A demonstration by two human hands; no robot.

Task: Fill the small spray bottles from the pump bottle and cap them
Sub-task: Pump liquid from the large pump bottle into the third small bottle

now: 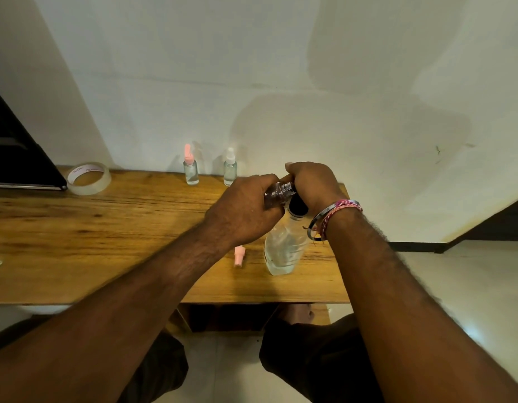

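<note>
My left hand point(246, 210) grips a small clear spray bottle point(276, 193), tilted with its open neck toward the pump head. My right hand point(311, 184) is curled over the top of the clear pump bottle point(284, 251), which stands on the wooden table point(106, 242) with liquid in its lower part. The pump's black collar point(298, 206) shows below my right palm. A loose pink spray cap point(239, 255) lies on the table left of the pump bottle. At the back stand two small capped bottles, one with a pink top point(191, 170) and one with a white top point(230, 168).
A roll of clear tape point(88, 178) lies at the back left beside a black flat object point(22, 158). The wall rises right behind the table. The table's right edge ends just past the pump bottle. My knees are under the front edge.
</note>
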